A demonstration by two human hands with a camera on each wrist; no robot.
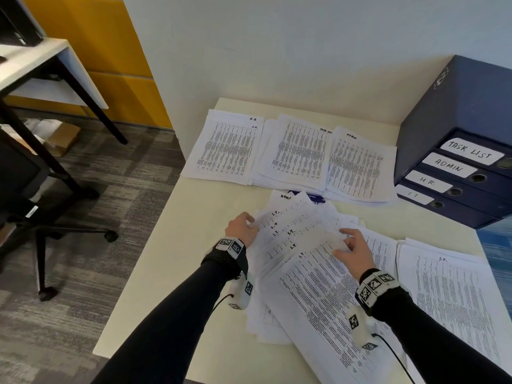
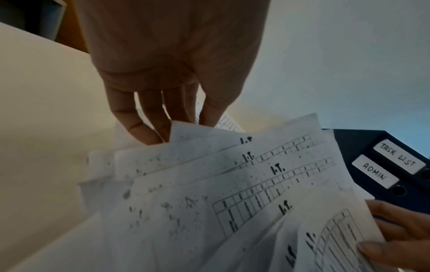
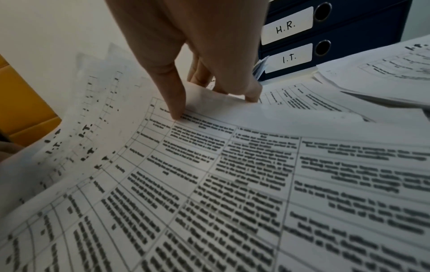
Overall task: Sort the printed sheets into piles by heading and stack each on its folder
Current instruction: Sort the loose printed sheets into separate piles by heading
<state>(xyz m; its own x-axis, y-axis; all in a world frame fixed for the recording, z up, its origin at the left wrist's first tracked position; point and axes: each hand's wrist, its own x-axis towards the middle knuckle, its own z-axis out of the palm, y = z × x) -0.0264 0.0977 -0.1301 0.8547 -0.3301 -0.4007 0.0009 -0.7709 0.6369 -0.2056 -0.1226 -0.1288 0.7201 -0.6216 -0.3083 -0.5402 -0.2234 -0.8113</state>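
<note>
A: Quick one. Where's the fan of I.T. sheets (image 1: 293, 234) relative to my hands?

B: Between them. Your left hand (image 1: 241, 228) is at the fan's left corner, fingers curled under the edges there. Your right hand (image 1: 354, 250) is on the right side, thumb and fingers pinching up a sheet corner; the wrist view shows the paper lifted between them.

A: So both are clamped on paper, neither slack?

B: I read it that way. The left's thumb is hidden, so that grip is less certain.

A: Long axis?

B: The fan runs from near-left up to far-right, headings splayed along the left edge. The I.T. pile (image 1: 448, 295) lies right of your right hand, just beside the fan.

A: Then the right hand is the nearer one for the drop.

B: My guess too: carry rightward, short sweep. The folders (image 1: 454, 173) are stacked at the far right, well apart from the fan. HR pile (image 1: 224, 151), task list pile (image 1: 296, 153) and admin pile (image 1: 360, 167) sit at the table's (image 1: 177, 273) far edge.
</note>
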